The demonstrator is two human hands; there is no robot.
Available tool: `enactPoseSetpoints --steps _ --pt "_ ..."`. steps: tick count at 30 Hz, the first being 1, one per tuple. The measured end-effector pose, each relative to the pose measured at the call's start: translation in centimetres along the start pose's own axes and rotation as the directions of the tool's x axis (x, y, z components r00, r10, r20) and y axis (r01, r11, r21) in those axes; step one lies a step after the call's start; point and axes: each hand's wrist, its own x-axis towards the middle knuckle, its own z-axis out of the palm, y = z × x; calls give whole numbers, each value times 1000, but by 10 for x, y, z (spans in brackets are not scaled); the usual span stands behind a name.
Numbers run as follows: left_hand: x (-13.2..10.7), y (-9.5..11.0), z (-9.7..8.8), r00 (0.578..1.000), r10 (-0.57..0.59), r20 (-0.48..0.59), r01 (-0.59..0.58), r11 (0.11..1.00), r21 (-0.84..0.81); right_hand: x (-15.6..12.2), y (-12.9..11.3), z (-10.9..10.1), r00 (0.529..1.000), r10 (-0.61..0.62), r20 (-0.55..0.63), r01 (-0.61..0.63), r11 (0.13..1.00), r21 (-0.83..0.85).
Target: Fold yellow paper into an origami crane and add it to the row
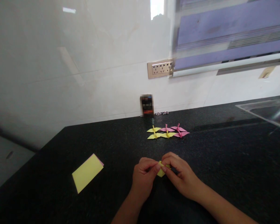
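Observation:
A small folded piece of yellow paper is pinched between both hands, just above the dark countertop. My left hand grips its left side with thumb and forefinger. On the right side, my right hand closes thumb and fingers on the same paper and hides part of it. Beyond the hands stand several folded paper cranes in two rows, yellow cranes toward the left and pink cranes toward the right. To the left lies a stack of flat paper sheets, a yellow sheet on top and a pink edge showing beneath.
The black speckled countertop meets a white tiled wall. Against it stands a blurred dark box beside a small patterned strip. A socket panel is on the wall. At the right is a metal sink.

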Motion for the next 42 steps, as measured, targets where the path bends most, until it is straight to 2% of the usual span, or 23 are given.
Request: enactPoseSetpoints --steps 6,20,33,42 --pt "-1 -1 3 1000 -13 12 14 995 -103 0 -1 0 1000 19 25 -19 1000 6" --pt "-1 1 3 998 -58 -15 56 995 -82 -2 2 7 998 60 -20 -60 998 1" --pt "-3 -2 4 999 -28 -22 27 999 -44 -3 5 13 991 120 -59 -121 993 -15" --pt "-4 -2 8 998 -51 -27 49 997 -65 -3 1 12 981 185 -55 -187 981 -46"
